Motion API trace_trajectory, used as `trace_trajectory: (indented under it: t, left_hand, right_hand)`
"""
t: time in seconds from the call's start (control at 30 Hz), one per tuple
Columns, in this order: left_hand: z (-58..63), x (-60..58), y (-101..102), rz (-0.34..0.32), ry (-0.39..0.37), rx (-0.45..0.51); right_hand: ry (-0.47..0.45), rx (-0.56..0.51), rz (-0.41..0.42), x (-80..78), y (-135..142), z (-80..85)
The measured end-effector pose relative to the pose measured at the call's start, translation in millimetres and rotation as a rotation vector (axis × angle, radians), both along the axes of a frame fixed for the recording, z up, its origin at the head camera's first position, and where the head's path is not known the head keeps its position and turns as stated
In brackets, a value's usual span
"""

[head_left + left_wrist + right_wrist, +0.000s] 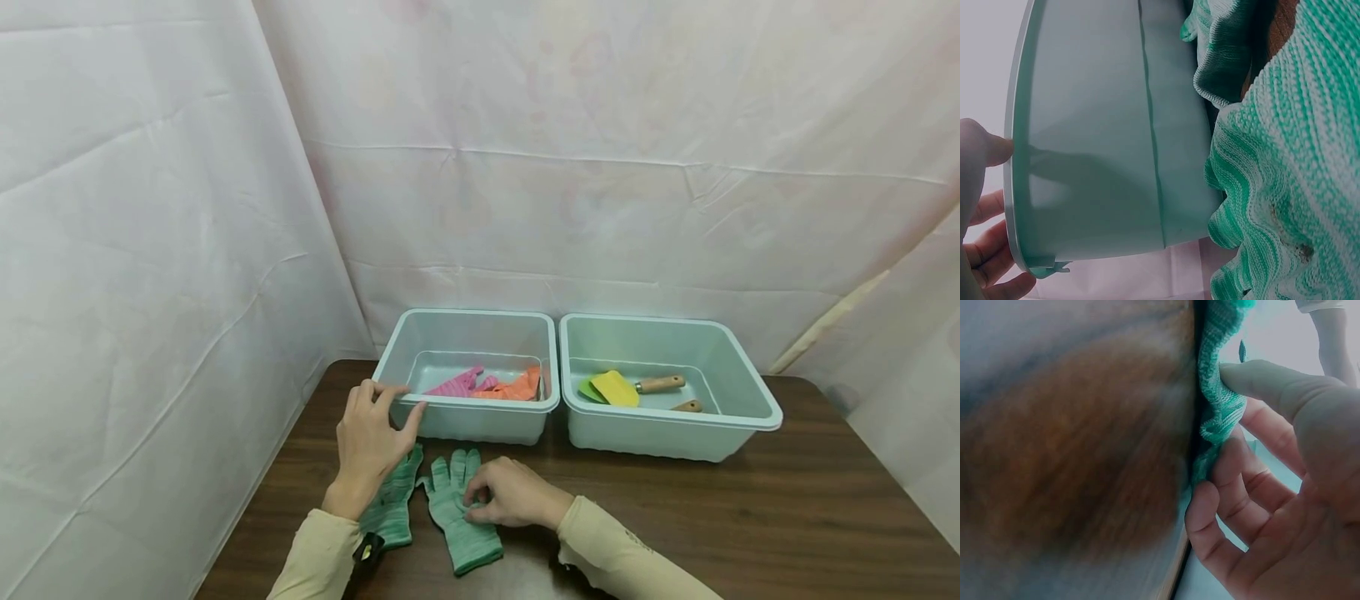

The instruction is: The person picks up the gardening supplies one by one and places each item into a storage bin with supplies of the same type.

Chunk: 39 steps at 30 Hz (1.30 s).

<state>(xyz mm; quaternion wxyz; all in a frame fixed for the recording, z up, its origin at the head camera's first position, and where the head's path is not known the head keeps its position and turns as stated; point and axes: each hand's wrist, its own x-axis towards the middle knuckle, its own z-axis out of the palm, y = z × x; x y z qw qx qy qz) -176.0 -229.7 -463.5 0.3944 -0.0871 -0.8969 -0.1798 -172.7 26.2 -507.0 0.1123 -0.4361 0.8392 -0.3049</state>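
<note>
In the head view, my left hand (367,437) is at the near left corner of the left pale-green plastic bin (480,425). The left wrist view shows its thumb (999,151) against the bin's rim (1011,187) and the other fingers curled about the corner. On the table before the bin lie two green-and-white striped knit gloves. My right hand (517,493) pinches the right-hand glove (461,521), whose fabric bunches between thumb and fingers in the right wrist view. The other glove (393,508) lies partly hidden under my left forearm, with a dark smudge showing close up.
Inside the left bin are a pink glove (457,383) and an orange glove (517,386). A second bin (660,437) beside it holds yellow (617,388) and green tools with wooden handles (660,383). White cloth (600,208) hangs behind the dark wooden table (810,500).
</note>
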Motion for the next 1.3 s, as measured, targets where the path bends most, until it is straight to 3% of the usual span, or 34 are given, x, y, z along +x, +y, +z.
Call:
trace_trajectory:
  t: [0.7, 1.3]
  left_hand:
    - [-0.4, 0.6, 0, 0.003, -0.001, 0.002]
    - [0.9, 0.6, 0, 0.007, -0.012, 0.001]
  right_hand:
    - [0.02, -0.059, 0.018, 1.9, 0, 11.3]
    - [0.033, -0.115, -0.021, -0.3, 8, 19.9]
